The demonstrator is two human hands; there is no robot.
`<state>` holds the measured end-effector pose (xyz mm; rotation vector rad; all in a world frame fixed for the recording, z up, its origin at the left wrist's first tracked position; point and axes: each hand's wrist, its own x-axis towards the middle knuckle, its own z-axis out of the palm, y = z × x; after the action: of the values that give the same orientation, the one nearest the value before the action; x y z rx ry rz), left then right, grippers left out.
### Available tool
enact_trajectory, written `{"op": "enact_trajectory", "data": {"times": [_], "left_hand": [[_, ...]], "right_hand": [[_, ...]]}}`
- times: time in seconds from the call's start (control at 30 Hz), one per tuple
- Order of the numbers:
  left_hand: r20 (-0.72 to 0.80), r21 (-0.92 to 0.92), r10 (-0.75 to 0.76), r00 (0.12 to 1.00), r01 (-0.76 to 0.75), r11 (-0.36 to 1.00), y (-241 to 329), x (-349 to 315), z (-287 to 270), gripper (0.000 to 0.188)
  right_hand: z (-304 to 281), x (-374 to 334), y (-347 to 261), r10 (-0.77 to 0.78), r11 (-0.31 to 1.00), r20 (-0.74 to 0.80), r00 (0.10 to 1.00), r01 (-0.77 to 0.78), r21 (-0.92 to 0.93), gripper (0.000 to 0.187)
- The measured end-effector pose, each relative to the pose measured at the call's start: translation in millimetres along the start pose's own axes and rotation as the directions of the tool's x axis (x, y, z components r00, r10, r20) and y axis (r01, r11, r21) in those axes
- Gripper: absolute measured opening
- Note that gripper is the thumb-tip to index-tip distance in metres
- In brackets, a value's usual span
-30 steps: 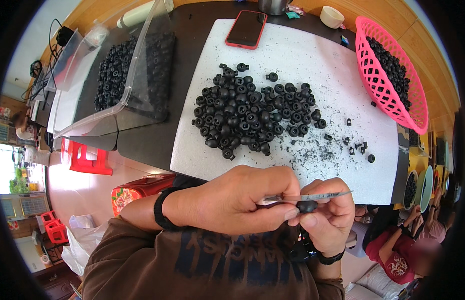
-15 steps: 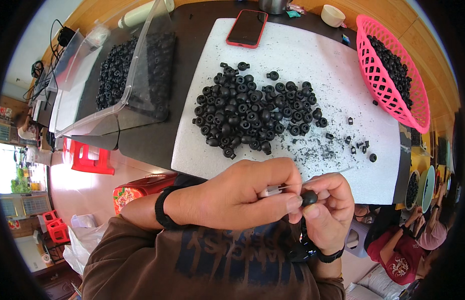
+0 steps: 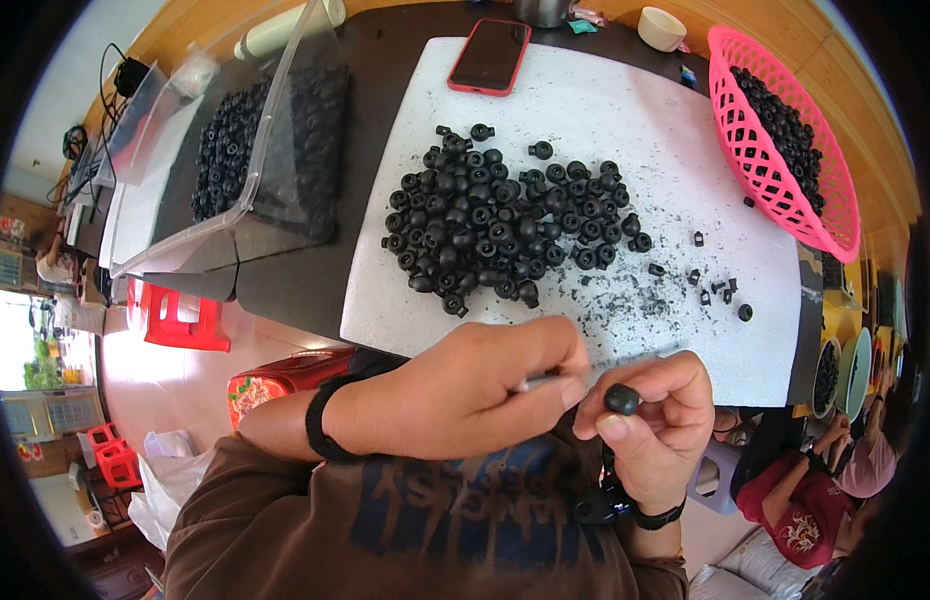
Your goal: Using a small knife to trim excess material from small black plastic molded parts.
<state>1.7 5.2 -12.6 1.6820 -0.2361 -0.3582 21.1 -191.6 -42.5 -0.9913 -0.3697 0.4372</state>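
Over the near edge of a white foam sheet point(image 3: 675, 120), my right hand point(image 3: 660, 430) pinches a rounded black plastic piece point(image 3: 622, 399) between thumb and fingers. My left hand point(image 3: 485, 390) is closed on a slim pale tool point(image 3: 537, 382), mostly hidden by the fingers and blurred. Its fingertips are just left of the black piece, with a small gap between. A thin pale streak point(image 3: 640, 358) shows behind the right fingers; I cannot tell what it is. Beyond both hands lies a heap of similar black pieces point(image 3: 485, 225) with ring-like openings.
Black crumbs point(image 3: 625, 305) and a few small bits are scattered right of the heap. A red-edged phone point(image 3: 489, 58) lies at the far edge. At left stands a clear bin point(image 3: 253, 190) of black pieces; a pink basket point(image 3: 775, 190) holds more at right. Other people point(image 3: 795, 500) sit at far right.
My left hand has drawn slightly left, away from the black piece, taking the pale tool with it. The right hand still holds the piece, which now shows more fully.
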Motion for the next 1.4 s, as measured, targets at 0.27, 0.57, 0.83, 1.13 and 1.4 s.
{"op": "enact_trajectory", "data": {"times": [0.27,0.57,0.83,1.13,1.4], "left_hand": [[-0.08,0.441,0.323,0.943,-0.257,0.86,0,-5,13,0.017],[-0.083,0.555,0.387,0.918,-0.28,0.784,-3,-4,16,0.021],[-0.078,0.546,0.348,0.934,-0.252,0.799,-1,-2,19,0.022],[-0.079,0.614,0.019,0.997,0.034,0.789,-7,6,21,0.016],[-0.162,0.105,0.062,0.985,-0.045,0.993,6,0,4,0.01]], "right_hand": [[-1,-2,3,-0.174,0.958,0.021,0.984,0.174,-0.23,0.035],[-2,-4,6,-0.263,0.893,0.048,0.964,0.262,-0.366,0.034],[1,-8,6,-0.301,0.829,0.023,0.953,0.273,-0.488,0.04],[14,-4,-17,-0.522,0.589,0.374,0.766,0.641,-0.492,0.025],[-3,4,10,-0.6,0.69,0.129,0.789,0.592,-0.416,0.045]]}}
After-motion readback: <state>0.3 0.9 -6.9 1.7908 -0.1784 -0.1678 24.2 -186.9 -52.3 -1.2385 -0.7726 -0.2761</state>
